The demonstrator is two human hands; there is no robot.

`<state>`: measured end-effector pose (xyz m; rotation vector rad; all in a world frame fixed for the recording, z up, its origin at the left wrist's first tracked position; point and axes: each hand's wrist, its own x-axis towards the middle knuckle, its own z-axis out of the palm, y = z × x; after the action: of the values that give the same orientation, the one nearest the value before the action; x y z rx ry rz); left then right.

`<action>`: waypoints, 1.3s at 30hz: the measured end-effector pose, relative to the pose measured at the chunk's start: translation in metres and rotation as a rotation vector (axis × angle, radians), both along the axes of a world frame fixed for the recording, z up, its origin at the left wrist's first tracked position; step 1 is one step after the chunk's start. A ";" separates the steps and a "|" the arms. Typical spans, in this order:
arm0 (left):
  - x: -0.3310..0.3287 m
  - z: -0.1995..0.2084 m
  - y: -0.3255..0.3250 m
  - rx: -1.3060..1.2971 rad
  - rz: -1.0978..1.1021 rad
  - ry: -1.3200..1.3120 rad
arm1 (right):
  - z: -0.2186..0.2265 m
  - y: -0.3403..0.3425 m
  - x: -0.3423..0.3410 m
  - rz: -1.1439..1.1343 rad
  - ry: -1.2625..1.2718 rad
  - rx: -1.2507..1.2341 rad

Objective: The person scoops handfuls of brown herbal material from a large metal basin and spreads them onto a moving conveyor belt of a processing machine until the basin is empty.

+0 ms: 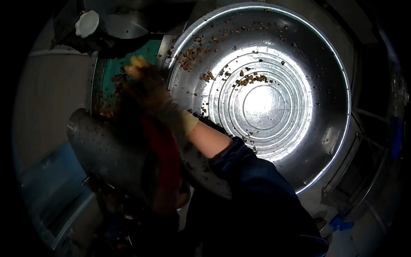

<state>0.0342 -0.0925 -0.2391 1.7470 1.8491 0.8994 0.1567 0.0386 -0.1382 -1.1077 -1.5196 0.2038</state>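
Note:
My right hand (147,90), in a soiled yellowish glove, reaches over the green belt-like surface (147,50) just left of a large round metal basin (332,94). Its yellow fingertips show, but blur and shadow hide whether it grips anything. My left hand (147,124) comes up beneath it; its red glove or cuff shows, while its fingers are lost in the dark. Close to the left hand lies a dark, curved metal vessel (107,150), apparently tilted. Brown chopped bits (252,80) are scattered in the basin, thickest along its left side, and more cling to the green surface.
A white scalloped dish-like piece (87,23) sits on dark equipment at the upper left. Left of the vessel is a bluish panel or bin (55,184). A metal frame (355,167) stands right of the basin, with a blue scrap (341,223) on the floor below.

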 end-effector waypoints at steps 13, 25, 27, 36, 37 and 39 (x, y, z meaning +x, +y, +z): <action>0.044 0.075 0.011 -0.025 -0.111 0.418 | -0.231 -0.143 0.317 -1.012 -0.407 -0.694; 0.036 0.077 0.008 -0.012 -0.122 0.380 | -0.048 0.046 0.046 -0.196 0.563 -0.255; 0.035 0.057 0.011 0.022 -0.131 0.411 | -0.035 0.049 0.024 -0.092 0.210 -0.413; 0.028 0.038 0.004 0.037 -0.024 0.421 | -0.050 -0.030 0.086 -0.095 0.289 -0.167; 0.023 0.036 0.001 0.022 -0.035 0.443 | -0.039 -0.055 0.129 0.060 0.785 -0.414; 0.021 0.034 0.004 0.010 -0.055 0.495 | -0.141 -0.114 0.229 -0.392 0.381 -0.547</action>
<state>0.0550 -0.0890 -0.2052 2.1594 2.0733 0.4783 0.3854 -0.0749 -0.2795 -1.6646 -0.8993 0.5463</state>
